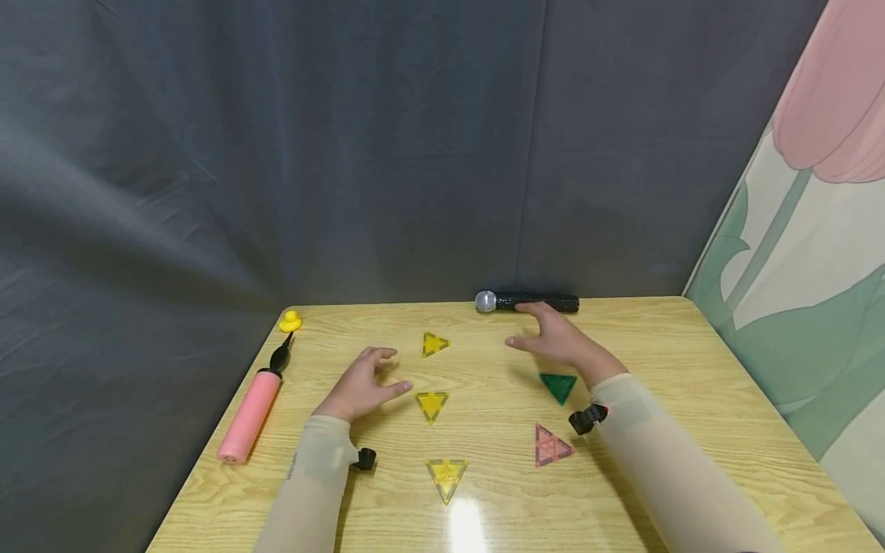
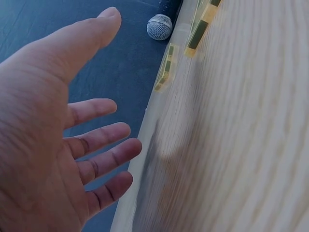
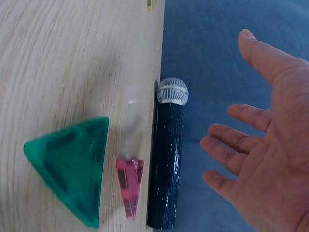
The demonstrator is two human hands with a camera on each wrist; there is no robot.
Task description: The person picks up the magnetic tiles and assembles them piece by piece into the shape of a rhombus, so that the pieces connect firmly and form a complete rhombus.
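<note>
My left hand (image 1: 364,385) hovers over the table with fingers spread and nothing in it, just left of the yellow triangle tiles. Three of these form a column: a far tile (image 1: 435,345), a middle tile (image 1: 432,405) and a near tile (image 1: 447,478). My right hand (image 1: 556,338) is also empty, its fingers apart, in front of a black microphone (image 1: 490,301) with a silver head. Below that hand lies a green triangle tile (image 1: 558,387), with a pink triangle tile (image 1: 551,446) nearer me. Another pink tile (image 3: 129,186) shows in the right wrist view; my right hand hides it in the head view.
At the table's left edge lies a pink hand pump (image 1: 250,415) with a black nozzle. A yellow rubber duck (image 1: 291,321) sits in the far left corner. A dark curtain (image 1: 415,153) hangs behind the wooden table (image 1: 691,369); a flower-patterned wall covering (image 1: 809,269) stands on the right.
</note>
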